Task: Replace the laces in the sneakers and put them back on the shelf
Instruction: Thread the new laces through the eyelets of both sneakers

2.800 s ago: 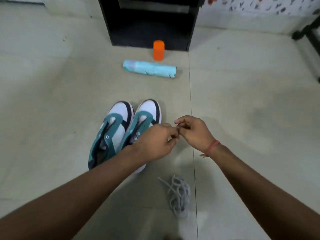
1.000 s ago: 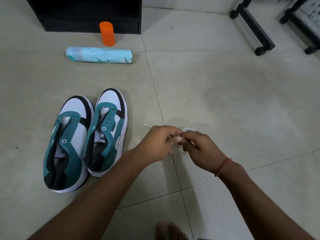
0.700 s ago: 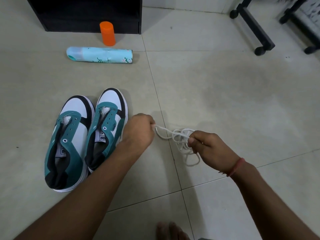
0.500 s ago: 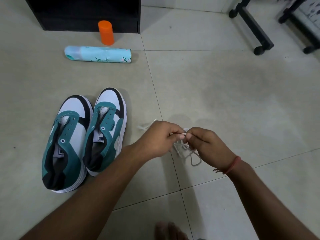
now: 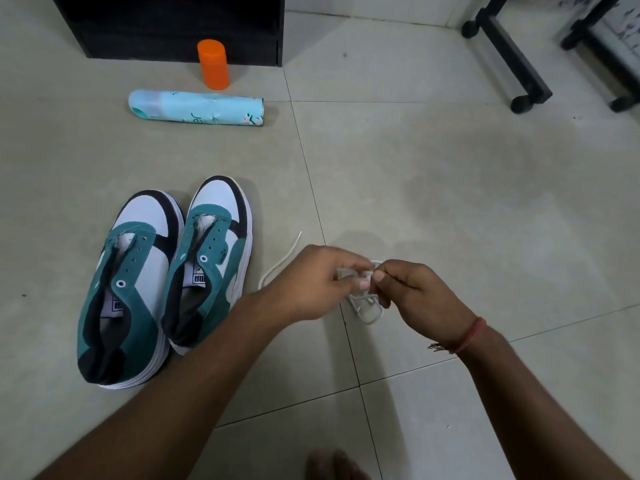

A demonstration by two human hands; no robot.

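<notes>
Two teal, white and black sneakers stand side by side on the tiled floor without laces, the left sneaker and the right sneaker. Just right of them, both hands meet over a bundled white lace. My left hand and my right hand each pinch the bundle between fingertips. One loose end of the lace trails out past my left hand toward the sneakers. A few loops hang below the fingers.
A black shelf unit stands at the back left. In front of it are an upright orange container and a light blue spray can lying on its side. Black wheeled stand legs cross the back right. Toes show at the bottom edge.
The view swung right from the sneakers. My hands pulled apart, stretching the lace out of its bundle, then came back together. A loose end now trails left of my left hand.
</notes>
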